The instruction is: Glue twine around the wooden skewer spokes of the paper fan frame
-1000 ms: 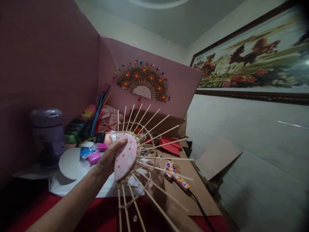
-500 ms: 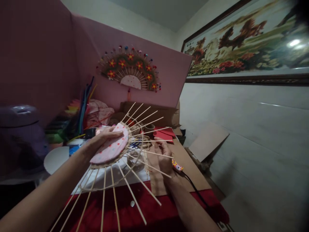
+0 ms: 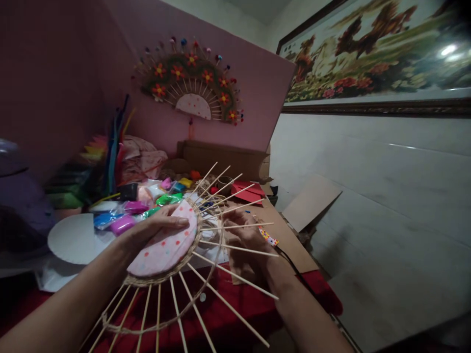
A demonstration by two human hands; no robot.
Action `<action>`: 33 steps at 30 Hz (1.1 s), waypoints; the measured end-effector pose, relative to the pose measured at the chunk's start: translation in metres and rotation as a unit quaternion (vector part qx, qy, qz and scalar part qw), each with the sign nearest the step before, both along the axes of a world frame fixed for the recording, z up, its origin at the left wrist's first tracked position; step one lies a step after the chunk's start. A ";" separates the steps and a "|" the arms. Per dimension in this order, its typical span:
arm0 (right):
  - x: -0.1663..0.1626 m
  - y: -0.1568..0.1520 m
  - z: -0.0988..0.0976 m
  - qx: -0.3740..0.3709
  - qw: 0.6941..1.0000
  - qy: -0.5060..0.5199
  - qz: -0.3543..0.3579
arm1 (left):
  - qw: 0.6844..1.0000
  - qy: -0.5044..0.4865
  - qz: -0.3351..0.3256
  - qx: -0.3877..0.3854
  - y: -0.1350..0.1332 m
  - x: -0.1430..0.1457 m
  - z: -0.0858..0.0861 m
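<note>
My left hand (image 3: 160, 223) grips a fan frame by its half-round panel (image 3: 167, 242), covered in pink cloth with red dots, thumb on top. Thin wooden sticks (image 3: 235, 275) radiate from the panel's braided edge. A loop of twine (image 3: 187, 306) runs across the sticks partway out, woven or laid among them. At the frame's right side, behind a few sticks, my right hand (image 3: 253, 238) has its fingers bent together at the twine; the sticks partly cover the fingertips.
A finished-looking flowered fan (image 3: 193, 73) hangs on the pink board. Bagged coloured clay (image 3: 123, 224), a white paper plate (image 3: 71, 239) and red card (image 3: 247, 191) lie on the table. A flower-patterned tool (image 3: 268, 236) with a black cord rests on cardboard (image 3: 300, 252).
The fan frame has come lower and nearer in view. My right hand has turned from loosely spread to fingers drawn in at the twine beside the sticks. The whole view has shifted.
</note>
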State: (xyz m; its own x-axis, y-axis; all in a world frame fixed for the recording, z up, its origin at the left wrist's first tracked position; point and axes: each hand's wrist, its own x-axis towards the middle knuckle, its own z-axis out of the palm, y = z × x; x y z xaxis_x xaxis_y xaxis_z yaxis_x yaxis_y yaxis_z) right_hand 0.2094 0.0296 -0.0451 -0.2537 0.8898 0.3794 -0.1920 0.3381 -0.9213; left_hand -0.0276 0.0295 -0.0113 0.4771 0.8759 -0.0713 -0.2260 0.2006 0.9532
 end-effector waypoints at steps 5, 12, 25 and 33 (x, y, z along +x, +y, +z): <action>0.008 -0.005 0.013 -0.048 0.999 0.020 0.012 | 1.000 0.005 -0.017 -0.014 0.000 0.001 -0.001; 0.016 -0.001 0.016 -0.009 0.998 0.042 -0.045 | 0.998 0.032 -0.050 -0.006 0.002 -0.003 -0.006; 0.029 0.026 0.002 0.083 0.975 0.090 -0.183 | 0.998 0.020 -0.050 -0.033 0.007 -0.006 -0.007; 0.037 0.030 0.007 0.105 0.960 0.113 -0.233 | 0.996 0.040 -0.064 -0.041 0.011 -0.009 -0.013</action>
